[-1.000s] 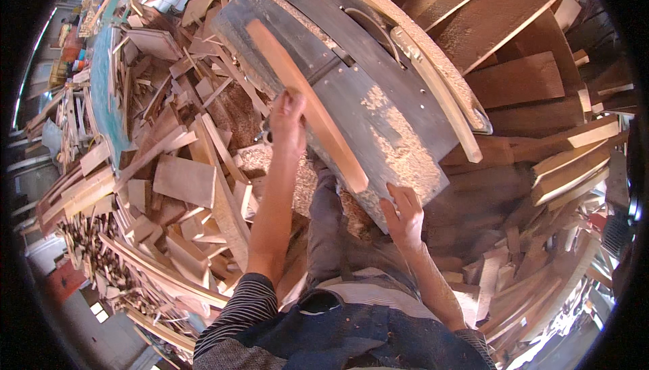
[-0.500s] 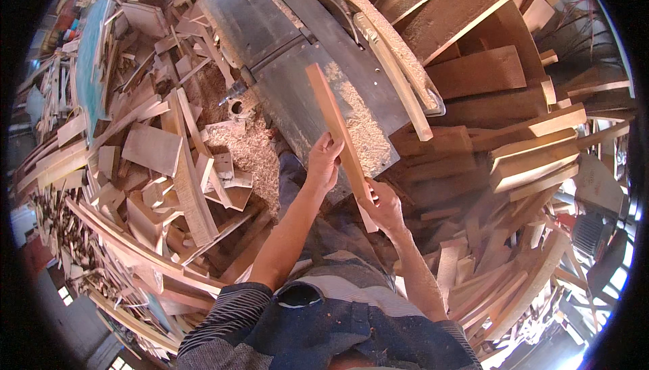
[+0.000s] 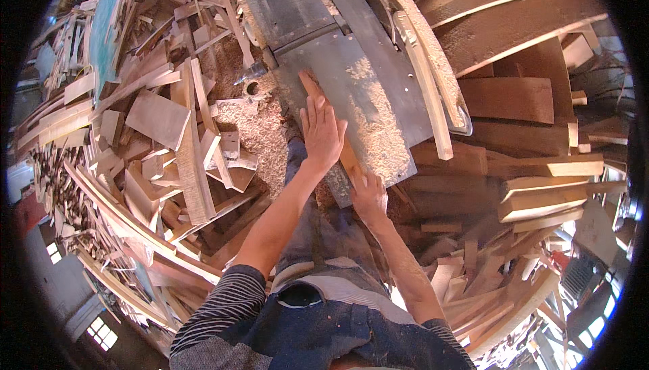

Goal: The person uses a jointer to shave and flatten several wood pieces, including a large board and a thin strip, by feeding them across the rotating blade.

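Observation:
A narrow wooden strip (image 3: 349, 160) lies on the grey metal table (image 3: 284, 86) of a planing machine, its far end pointing towards the slot across the table. My left hand (image 3: 323, 135) presses on top of it around the middle, fingers stretched forward and lying flat. Behind it, my right hand (image 3: 370, 198) has its fingers closed around the near end of the strip. The left palm covers part of the wood. Pale shavings (image 3: 378, 127) are spread over the table to the right of the strip.
A long wooden fence (image 3: 426, 86) runs along the table's right side. Stacked brown boards (image 3: 507, 100) fill the right. Offcuts (image 3: 159, 120) are heaped on the left beside a mound of shavings (image 3: 253, 133). A metal fitting with a round hole (image 3: 252, 89) sticks out by the table's left edge.
The strip has come down from a raised, tilted hold onto the table. My left hand has gone from gripping its side to lying flat on top. The view has shifted slightly.

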The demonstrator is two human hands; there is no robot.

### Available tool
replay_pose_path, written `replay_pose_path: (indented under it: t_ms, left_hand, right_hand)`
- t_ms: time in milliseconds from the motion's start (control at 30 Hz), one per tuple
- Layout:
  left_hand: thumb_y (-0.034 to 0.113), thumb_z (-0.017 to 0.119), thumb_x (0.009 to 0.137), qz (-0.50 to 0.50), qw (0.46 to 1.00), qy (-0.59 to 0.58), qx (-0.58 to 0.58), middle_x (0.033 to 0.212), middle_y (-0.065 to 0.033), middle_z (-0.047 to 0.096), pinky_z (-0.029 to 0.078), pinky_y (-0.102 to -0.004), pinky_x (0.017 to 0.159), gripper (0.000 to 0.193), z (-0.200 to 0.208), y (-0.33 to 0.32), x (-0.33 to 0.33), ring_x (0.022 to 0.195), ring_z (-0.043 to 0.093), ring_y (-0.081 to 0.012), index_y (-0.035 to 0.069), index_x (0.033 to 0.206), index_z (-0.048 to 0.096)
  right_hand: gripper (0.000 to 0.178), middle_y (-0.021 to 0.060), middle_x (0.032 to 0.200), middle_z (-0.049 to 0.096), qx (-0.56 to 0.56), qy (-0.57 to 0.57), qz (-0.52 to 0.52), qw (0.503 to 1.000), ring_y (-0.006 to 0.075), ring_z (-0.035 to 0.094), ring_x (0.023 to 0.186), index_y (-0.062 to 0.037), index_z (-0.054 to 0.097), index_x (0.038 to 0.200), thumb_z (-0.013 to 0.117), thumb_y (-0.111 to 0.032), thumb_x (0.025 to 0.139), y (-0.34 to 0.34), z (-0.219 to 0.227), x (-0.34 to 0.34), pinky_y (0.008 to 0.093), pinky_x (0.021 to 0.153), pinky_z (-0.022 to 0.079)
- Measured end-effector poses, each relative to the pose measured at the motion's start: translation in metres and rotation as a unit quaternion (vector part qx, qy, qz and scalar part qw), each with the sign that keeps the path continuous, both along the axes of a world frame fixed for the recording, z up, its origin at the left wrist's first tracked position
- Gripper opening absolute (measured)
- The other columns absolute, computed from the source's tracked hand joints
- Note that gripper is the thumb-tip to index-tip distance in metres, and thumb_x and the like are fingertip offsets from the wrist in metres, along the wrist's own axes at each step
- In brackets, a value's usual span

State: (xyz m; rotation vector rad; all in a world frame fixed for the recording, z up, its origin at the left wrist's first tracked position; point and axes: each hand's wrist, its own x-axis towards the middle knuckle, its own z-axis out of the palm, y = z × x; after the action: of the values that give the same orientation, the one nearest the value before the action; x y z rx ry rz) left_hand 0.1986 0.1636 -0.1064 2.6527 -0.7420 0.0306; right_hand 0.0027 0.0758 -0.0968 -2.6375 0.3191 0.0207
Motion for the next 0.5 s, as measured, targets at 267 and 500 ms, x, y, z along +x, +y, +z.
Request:
replay_pose_path:
  t_ms: [267, 500]
  left_hand:
    - [0.041, 0.056, 0.103, 0.002, 0.999, 0.018, 0.03, 0.156, -0.0245, 0.039, 0.02, -0.0627, 0.124, 0.062, -0.026, 0.002, 0.053, 0.154, 0.024, -0.0458, -0.008, 0.14, 0.048]
    - [0.038, 0.057, 0.102, 0.013, 1.0, 0.012, 0.022, 0.157, -0.0228, 0.037, 0.021, -0.0617, 0.124, 0.058, -0.03, 0.018, 0.112, 0.154, 0.024, -0.0437, -0.007, 0.139, 0.048]
  right_hand:
    - [0.056, 0.02, 0.108, 0.06, -0.024, -0.01, 0.011, 1.0, 0.0395, 0.064, 0.093, -0.0073, 0.056, 0.14, 0.068, -0.011, 0.085, 0.013, -0.005, 0.049, 0.0509, 0.078, 0.058]
    - [0.049, 0.0214, 0.1, 0.06, -0.007, 0.0, 0.025, 1.0, 0.0425, 0.063, 0.091, -0.0051, 0.059, 0.137, 0.062, -0.007, 0.087, 0.023, -0.008, 0.108, 0.0537, 0.076, 0.056]
